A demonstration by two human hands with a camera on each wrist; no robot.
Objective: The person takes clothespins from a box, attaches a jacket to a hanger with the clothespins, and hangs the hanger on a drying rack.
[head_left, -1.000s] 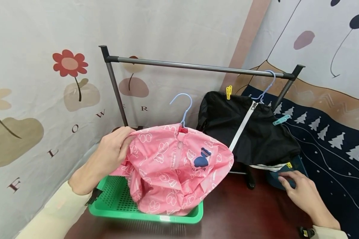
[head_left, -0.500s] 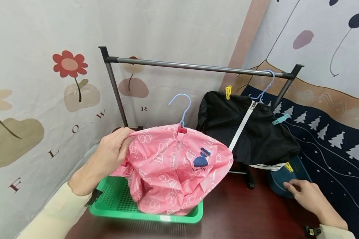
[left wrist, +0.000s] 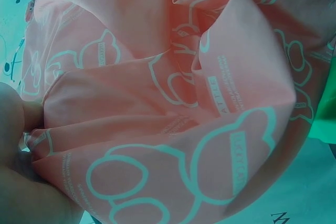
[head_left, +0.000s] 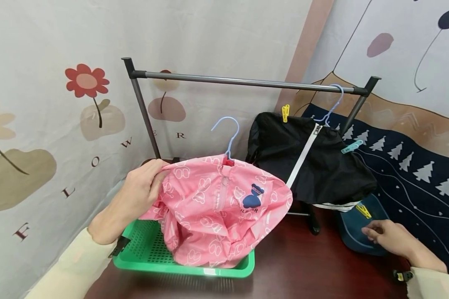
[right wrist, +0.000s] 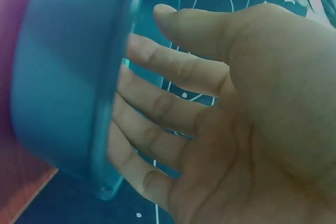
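Note:
My left hand (head_left: 144, 185) pinches the shoulder of a pink jacket (head_left: 205, 195) with white outline prints and a navy bear. The jacket is on a light-blue hanger (head_left: 232, 141), whose hook stands free of the rail. In the left wrist view, thumb and finger grip a fold of the pink cloth (left wrist: 121, 103). At the right, my right hand (head_left: 393, 238) is at a dark blue bin (head_left: 353, 241). Its loosely bent fingers reach over the bin's rim in the right wrist view and hold nothing visible. A yellow clip (head_left: 363, 211) shows over the bin, by a black jacket's hem.
A black jacket (head_left: 277, 145) with a white zip hangs from the rack's metal rail (head_left: 224, 80) on another hanger. A yellow clothespin (head_left: 285, 113) and a turquoise clothespin (head_left: 352, 146) grip its shoulders. Beneath the pink jacket stands a green basket (head_left: 142, 265) on the dark red table (head_left: 295, 265).
My right hand has moved right and down, from beside the black jacket's hem to the blue bin's rim. My left hand keeps its hold on the pink jacket.

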